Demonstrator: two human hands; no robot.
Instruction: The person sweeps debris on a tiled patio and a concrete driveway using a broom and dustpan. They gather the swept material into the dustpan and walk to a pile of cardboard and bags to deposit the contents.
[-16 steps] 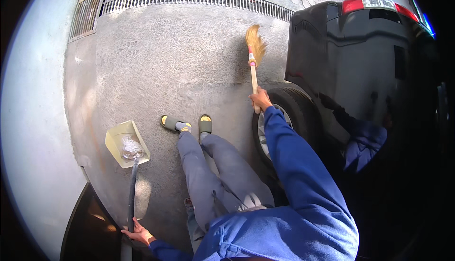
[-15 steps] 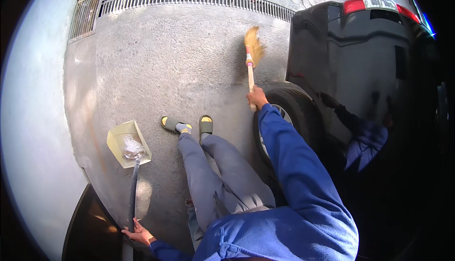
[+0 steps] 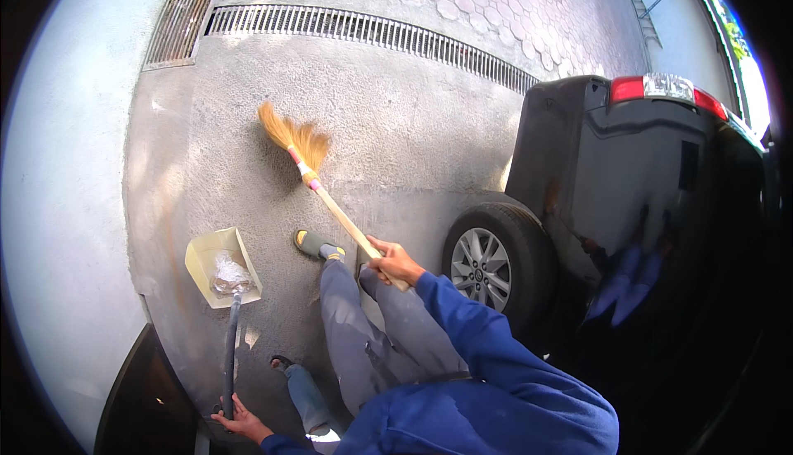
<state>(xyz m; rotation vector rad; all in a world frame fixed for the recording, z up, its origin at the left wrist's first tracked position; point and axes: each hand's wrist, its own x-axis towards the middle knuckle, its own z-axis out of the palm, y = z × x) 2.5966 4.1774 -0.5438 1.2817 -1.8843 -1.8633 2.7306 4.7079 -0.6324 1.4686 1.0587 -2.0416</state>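
My right hand [image 3: 396,263] is closed around the pale wooden handle of a broom [image 3: 299,148]. Its straw-coloured bristles fan out over the concrete, ahead of my feet and to the left. Down at the lower left, my left hand [image 3: 241,419] grips the top end of the dark handle of a long-handled dustpan [image 3: 202,258]. The cream pan sits on the concrete with its open side facing away from me. Crumpled whitish, see-through debris [image 3: 230,276] lies inside it, close to the handle.
A dark vehicle [image 3: 611,182] with a wheel [image 3: 481,267] stands close on my right. A white wall [image 3: 74,182] and a dark panel [image 3: 144,393] bound the left. Drain grates [image 3: 363,29] cross the ground ahead. Another person's jeans leg [image 3: 307,401] is beside my legs.
The broom has swung from the right, beside the vehicle, across to the left and nearer the dustpan. My right arm has drawn in toward my body. My left hand still holds the dustpan.
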